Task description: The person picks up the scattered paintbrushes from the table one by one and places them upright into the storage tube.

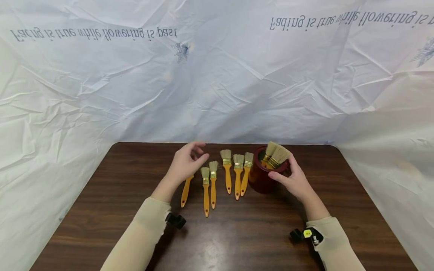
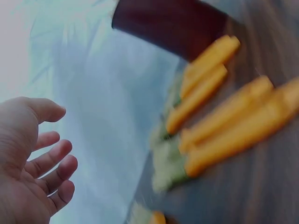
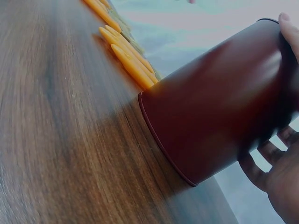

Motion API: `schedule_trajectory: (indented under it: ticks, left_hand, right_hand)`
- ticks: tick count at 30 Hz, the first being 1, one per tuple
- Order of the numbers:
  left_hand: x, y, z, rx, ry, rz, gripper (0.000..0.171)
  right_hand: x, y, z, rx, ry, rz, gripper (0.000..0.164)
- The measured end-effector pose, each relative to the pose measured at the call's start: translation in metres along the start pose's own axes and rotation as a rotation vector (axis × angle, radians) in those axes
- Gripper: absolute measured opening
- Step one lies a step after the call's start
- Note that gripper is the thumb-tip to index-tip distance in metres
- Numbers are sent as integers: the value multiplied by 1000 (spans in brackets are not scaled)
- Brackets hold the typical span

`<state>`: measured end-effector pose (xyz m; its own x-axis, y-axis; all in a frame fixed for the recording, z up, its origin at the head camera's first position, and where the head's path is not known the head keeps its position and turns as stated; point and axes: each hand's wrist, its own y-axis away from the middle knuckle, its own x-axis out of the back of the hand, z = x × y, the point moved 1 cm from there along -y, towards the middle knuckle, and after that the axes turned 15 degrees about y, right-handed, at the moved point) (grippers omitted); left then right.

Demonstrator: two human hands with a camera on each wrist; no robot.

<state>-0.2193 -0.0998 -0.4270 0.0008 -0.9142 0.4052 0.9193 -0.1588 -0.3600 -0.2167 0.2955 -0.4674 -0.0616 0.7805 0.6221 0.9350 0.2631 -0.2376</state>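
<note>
My right hand (image 1: 294, 180) holds a dark red cylindrical pot (image 1: 261, 180) near its rim, thumb on the near side and fingers round the far right side. Two paintbrushes (image 1: 277, 156) stand in the pot, bristles up and leaning right. My left hand (image 1: 184, 162) hovers over the left end of the brush row, fingers loosely bent and nothing in them. Below it lies a paintbrush (image 1: 185, 192), its bristle end hidden by the hand. In the left wrist view, the loosely spread fingers (image 2: 60, 158) are apart from the blurred brushes (image 2: 224, 126).
Two paintbrushes (image 1: 206, 192) lie right of the left hand, and three more paintbrushes (image 1: 238, 175) lie close to the pot's left side. All have orange handles toward me. The dark wooden table (image 1: 237, 241) ends at a white sheet (image 1: 217, 75) hanging behind it.
</note>
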Motion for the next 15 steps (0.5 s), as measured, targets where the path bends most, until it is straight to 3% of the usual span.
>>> schedule_trajectory:
  ticks: [6, 15]
  left_hand:
    - [17, 24, -22, 53, -91, 27, 41]
    - [25, 50, -50, 164, -183, 50, 52]
  right_hand:
    - [1, 0, 1, -11, 3, -3, 85]
    - [-1, -1, 1, -10, 2, -2, 84]
